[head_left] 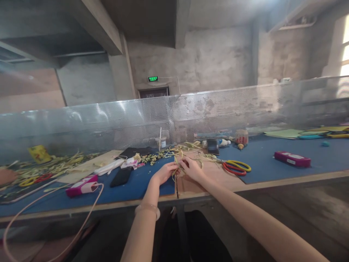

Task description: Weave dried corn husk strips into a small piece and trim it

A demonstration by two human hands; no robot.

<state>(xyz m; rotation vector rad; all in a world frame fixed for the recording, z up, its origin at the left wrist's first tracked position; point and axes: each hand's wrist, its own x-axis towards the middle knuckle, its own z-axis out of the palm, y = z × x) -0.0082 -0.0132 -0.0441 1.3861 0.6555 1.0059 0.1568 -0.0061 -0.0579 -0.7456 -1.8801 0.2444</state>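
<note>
Close together over the near edge of the table, my hands work on a thin yellow-green plant-like strip (173, 176). My left hand (165, 172) pinches it between thumb and fingertips. From the right, my right hand (192, 169) grips the same strip, its fingers curled and partly hidden. Several loose strips (188, 147) lie just beyond my hands. A heap of small greenish knotted pieces (152, 158) sits to the left of them. Scissors with red and yellow handles (236, 167) rest to the right of my right hand.
A black phone (121, 177) and a magenta box with a cable (81, 186) lie left. Another magenta box (292, 159) lies right. A perforated metal screen (191, 112) stands behind the table. At the far left, another person's hand (7, 177) is near more strips (68, 162).
</note>
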